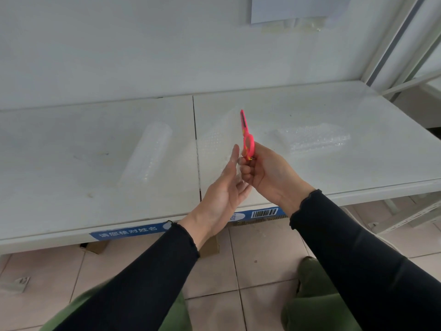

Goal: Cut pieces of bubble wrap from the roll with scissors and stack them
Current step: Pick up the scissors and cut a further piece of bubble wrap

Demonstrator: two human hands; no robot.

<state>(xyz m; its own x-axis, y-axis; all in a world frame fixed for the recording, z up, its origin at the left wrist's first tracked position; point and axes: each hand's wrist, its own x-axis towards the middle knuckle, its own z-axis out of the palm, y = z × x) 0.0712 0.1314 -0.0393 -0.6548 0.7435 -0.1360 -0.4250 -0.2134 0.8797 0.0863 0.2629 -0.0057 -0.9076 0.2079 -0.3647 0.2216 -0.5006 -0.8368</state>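
Your right hand (267, 173) is closed around the handles of the pink scissors (247, 137), with the blades pointing up and away from you and, as far as the view shows, closed together. Your left hand (224, 189) is open, palm turned toward the right hand, fingers extended, holding nothing; its fingertips sit just beside the scissor handles. Both hands are raised above the white table (71, 187), not in contact with any material. The bubble wrap roll (148, 154) lies on the table to your left, well apart from both hands. A loose sheet of bubble wrap (214, 139) lies flat in the middle, behind your hands, and the stack of cut pieces (315, 139) rests to the right. The step in hand appears to be seating the scissors in a cutting grip; no cut is under way. Next, put your fingers through the handle loops, then use the free left hand to hold the sheet steady before you open the blades on it.
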